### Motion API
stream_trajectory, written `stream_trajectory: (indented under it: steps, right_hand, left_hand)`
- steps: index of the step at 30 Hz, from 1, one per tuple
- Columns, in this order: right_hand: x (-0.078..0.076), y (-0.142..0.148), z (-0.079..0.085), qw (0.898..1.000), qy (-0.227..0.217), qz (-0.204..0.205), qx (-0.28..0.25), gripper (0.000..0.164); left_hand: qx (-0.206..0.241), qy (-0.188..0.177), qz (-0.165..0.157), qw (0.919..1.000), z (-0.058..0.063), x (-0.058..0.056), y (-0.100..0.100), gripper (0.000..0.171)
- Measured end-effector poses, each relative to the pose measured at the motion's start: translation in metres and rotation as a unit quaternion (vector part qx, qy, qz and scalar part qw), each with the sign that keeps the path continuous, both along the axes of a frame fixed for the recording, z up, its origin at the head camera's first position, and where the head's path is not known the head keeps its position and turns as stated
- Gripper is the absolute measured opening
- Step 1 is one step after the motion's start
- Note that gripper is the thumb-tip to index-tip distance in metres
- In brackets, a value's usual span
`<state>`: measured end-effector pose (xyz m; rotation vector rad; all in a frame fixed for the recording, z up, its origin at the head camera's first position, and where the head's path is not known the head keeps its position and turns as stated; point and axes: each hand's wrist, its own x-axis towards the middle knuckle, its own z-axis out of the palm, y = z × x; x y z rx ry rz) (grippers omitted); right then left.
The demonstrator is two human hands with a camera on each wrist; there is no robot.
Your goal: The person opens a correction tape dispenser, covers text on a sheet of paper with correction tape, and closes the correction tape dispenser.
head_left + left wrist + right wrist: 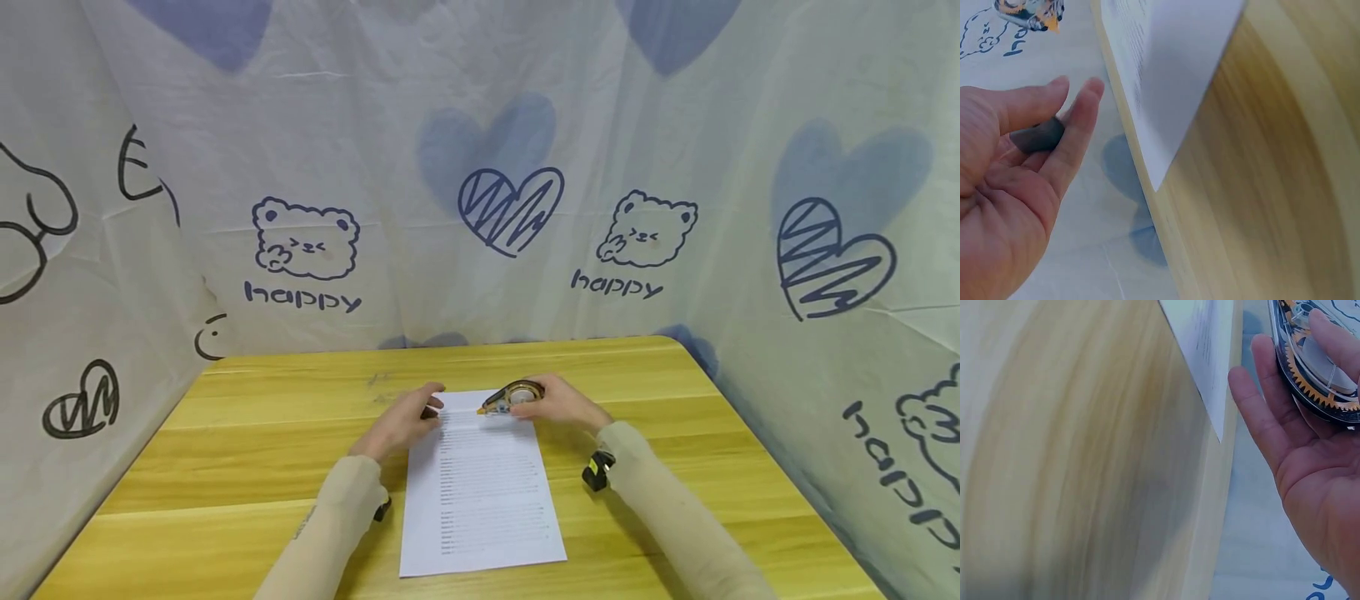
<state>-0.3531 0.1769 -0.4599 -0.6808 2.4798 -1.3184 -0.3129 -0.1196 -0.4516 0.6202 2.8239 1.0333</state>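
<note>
My right hand (558, 402) grips a correction tape dispenser (517, 395) above the upper part of a printed sheet of paper (487, 500). Its orange tip points left, down toward the page. In the right wrist view, the thumb lies across the clear casing, over a white reel and an orange gear (1310, 378). My left hand (401, 423) is by the sheet's upper left edge. A small dark cap-like piece (1038, 136) is held between its thumb and curled fingers, partly hidden by them.
The sheet lies lengthwise on a yellow wood-grain table (262, 467). White cloth (405, 167) with bears and hearts hangs behind the table's far edge and along both sides. A black camera band (597, 471) is on the right wrist.
</note>
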Motion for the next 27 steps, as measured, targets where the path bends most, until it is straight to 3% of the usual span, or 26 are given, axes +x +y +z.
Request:
stream_trajectory:
  steps: [6,12,27]
  right_hand:
    - [0.001,-0.006,-0.001,0.998,-0.032,0.016,-0.06,0.035]
    - [0.006,-0.016,0.003,0.999,-0.009,0.018,-0.044,0.033]
    - [0.008,-0.03,0.002,0.999,0.011,0.034,-0.026,0.028]
  left_hand:
    - [0.002,0.0,-0.005,1.0,0.003,0.002,0.007,0.08]
    - [0.003,-0.003,-0.02,0.9998,0.003,0.004,0.013,0.101]
    - [-0.03,0.042,-0.058,0.997,0.001,0.005,0.025,0.099]
